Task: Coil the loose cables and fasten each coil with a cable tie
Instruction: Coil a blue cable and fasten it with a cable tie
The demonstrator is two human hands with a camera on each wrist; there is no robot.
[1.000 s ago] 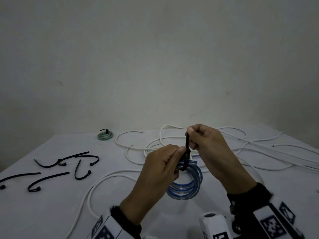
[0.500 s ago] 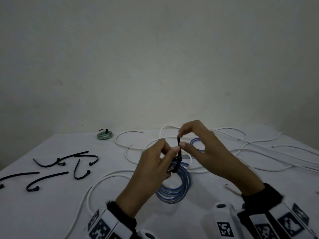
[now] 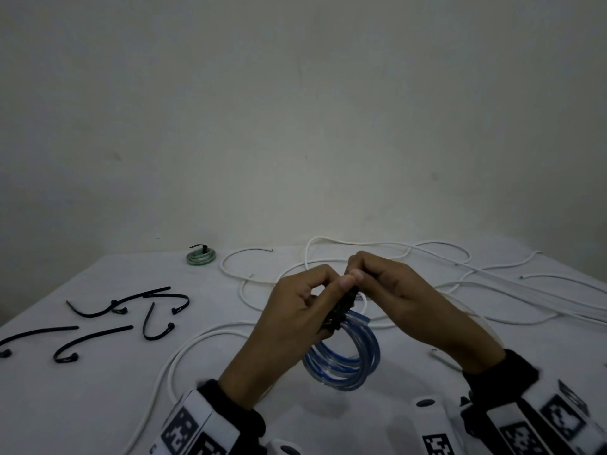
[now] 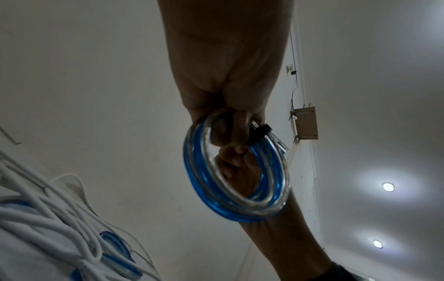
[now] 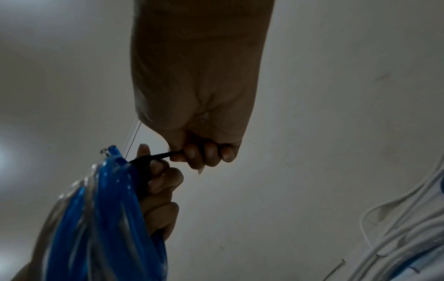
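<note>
Over the table (image 3: 98,405), near its middle, the left hand (image 3: 295,320) grips the top of the blue coil (image 3: 345,359), which hangs below its curled fingers (image 5: 158,182). The right hand (image 3: 404,300) pinches the black tie (image 5: 153,157) wrapped round the coil's top, fingertips together on its tail.

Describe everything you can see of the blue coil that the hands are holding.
The blue coil is several round loops of glossy tube, part blue and part clear, likely plastic. It hangs above the table, roughly upright, below both hands. The left hand grips its top, with fingers passing through the ring. A black tie wraps the top of the bundle; the right hand pinches the tie's tail. One cut end sticks out beside the tie.
</note>
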